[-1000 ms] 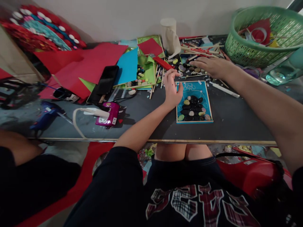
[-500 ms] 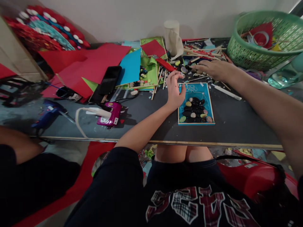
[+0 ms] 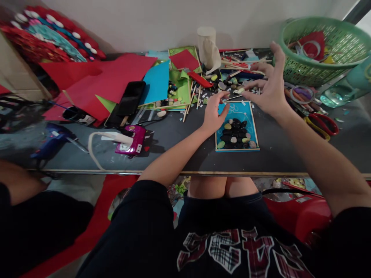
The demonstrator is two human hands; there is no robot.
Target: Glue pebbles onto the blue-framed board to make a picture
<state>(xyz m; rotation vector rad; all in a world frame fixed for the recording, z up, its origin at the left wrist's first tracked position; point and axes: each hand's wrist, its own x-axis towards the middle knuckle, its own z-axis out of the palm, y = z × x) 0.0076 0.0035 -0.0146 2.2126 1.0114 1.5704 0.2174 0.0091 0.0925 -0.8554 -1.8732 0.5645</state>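
A blue panel (image 3: 252, 116) with a pale stick border lies on the table, with black, grey and yellow-green pebbles (image 3: 234, 135) set over its lower part and thin white line drawings above. My left hand (image 3: 215, 114) rests at the panel's upper left edge, fingers bent and thumb apart, with nothing visible in it. Above the panel's upper right, my right hand (image 3: 268, 90) is raised; its thumb and index finger pinch a small pale yellow pebble (image 3: 240, 91). The other fingers are spread. Loose pebbles (image 3: 222, 85) lie just behind the panel.
Scissors (image 3: 321, 124), markers and a tape roll (image 3: 301, 94) lie at the right, by a green basket (image 3: 319, 71) and a clear bottle (image 3: 333, 94). To the left are a phone (image 3: 131, 98), a magenta power adapter (image 3: 131, 141), a blue glue gun (image 3: 56, 141) and red paper (image 3: 121, 71).
My right hand has risen from the loose pebbles and drawn back, a pale pebble now at its fingertips. Scissors and markers have come into sight. My left hand stays by the panel.
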